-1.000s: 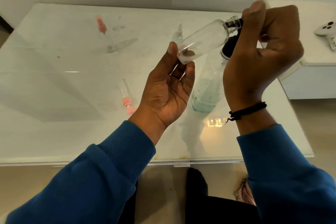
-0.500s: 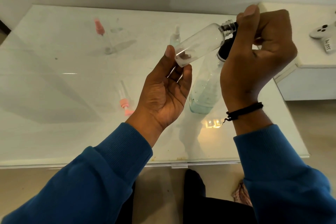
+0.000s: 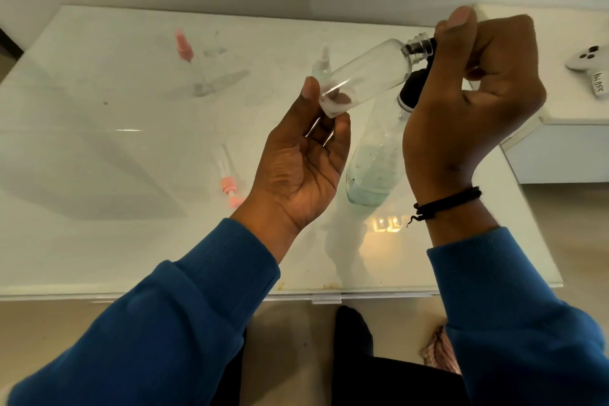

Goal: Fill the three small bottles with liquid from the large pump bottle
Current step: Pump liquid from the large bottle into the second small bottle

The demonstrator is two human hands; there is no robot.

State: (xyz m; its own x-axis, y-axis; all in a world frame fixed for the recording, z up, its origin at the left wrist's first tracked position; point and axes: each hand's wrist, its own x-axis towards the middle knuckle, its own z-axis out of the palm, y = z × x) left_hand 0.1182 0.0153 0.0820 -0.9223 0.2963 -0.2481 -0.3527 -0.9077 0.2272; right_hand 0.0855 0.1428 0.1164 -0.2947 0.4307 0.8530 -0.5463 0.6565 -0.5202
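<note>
Small clear plastic bottle [image 3: 365,79], empty-looking, tilted neck-up at upper centre of frame. Pinched at its base by left hand [image 3: 303,171] fingertips; right hand [image 3: 468,102] curled tight over black pump head of large clear pump bottle [image 3: 375,168], pale green liquid at bottom.

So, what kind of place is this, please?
Probably a room at home or a small office, not a laboratory: a plain glass-topped white table against a bare wall, a game controller on the side cabinet, and ordinary floor below.
</note>
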